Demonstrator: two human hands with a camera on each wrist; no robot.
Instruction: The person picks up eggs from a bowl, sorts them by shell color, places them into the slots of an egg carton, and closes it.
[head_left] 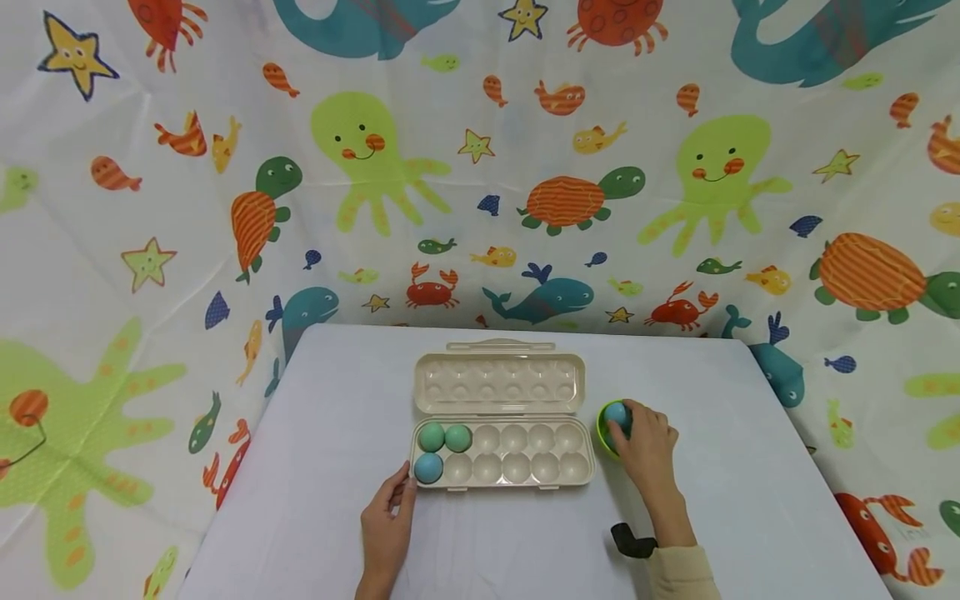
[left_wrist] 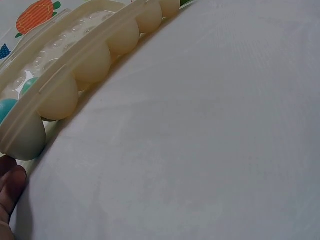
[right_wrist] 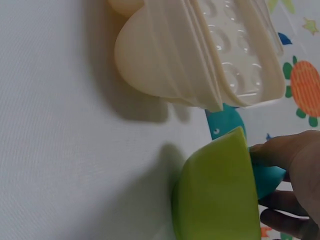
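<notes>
An open beige egg carton (head_left: 501, 487) lies on the table with its lid (head_left: 499, 406) folded back. Its leftmost back wells hold two green eggs (head_left: 432, 437), and a blue egg (head_left: 428, 468) sits in the front left well. My left hand (head_left: 387, 521) holds the carton at its front left corner; in the left wrist view only some fingers (left_wrist: 12, 187) show beneath the corner. Over a small green bowl (right_wrist: 215, 195), right of the carton, my right hand (head_left: 647, 446) pinches another blue egg (head_left: 617, 416). The bowl's inside is mostly hidden by hand and egg.
A white cloth (head_left: 315, 417) covers the table. Behind and beside it hangs a curtain (head_left: 420, 192) printed with sea animals. A black strap-like piece (head_left: 632, 542) sticks out beside the right sleeve (head_left: 682, 573).
</notes>
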